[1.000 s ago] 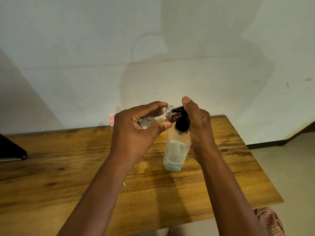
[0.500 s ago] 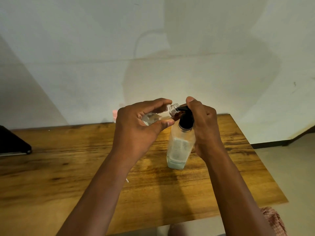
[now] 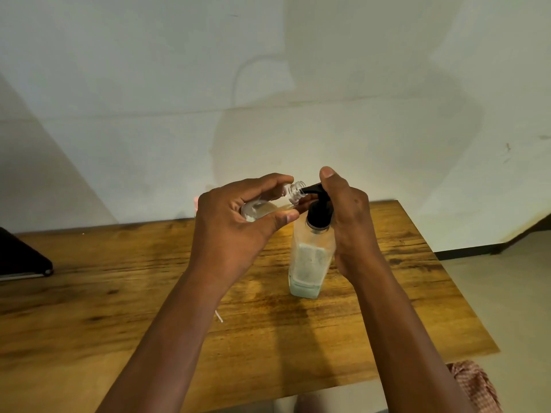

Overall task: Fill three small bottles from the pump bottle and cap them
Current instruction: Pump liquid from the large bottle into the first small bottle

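A frosted pump bottle (image 3: 310,260) with a black pump head (image 3: 318,210) stands on the wooden table (image 3: 89,308), with a little pale liquid at its bottom. My right hand (image 3: 348,216) grips its neck from the right, thumb over the pump head. My left hand (image 3: 238,222) holds a small clear bottle (image 3: 269,204) tilted on its side, its open threaded mouth right at the pump's nozzle tip. Some liquid shows inside the small bottle. A pink object (image 3: 196,202) peeks out behind my left hand; what it is stays hidden.
A dark flat object (image 3: 21,257) lies at the table's left edge. A thin white sliver (image 3: 219,316) lies on the table near my left forearm. The white wall runs right behind the table. Checked cloth (image 3: 474,386) shows below the table's right front corner.
The hands and bottles hold almost the same pose. The small bottle's mouth has stayed at the nozzle, and the view has shifted slightly.
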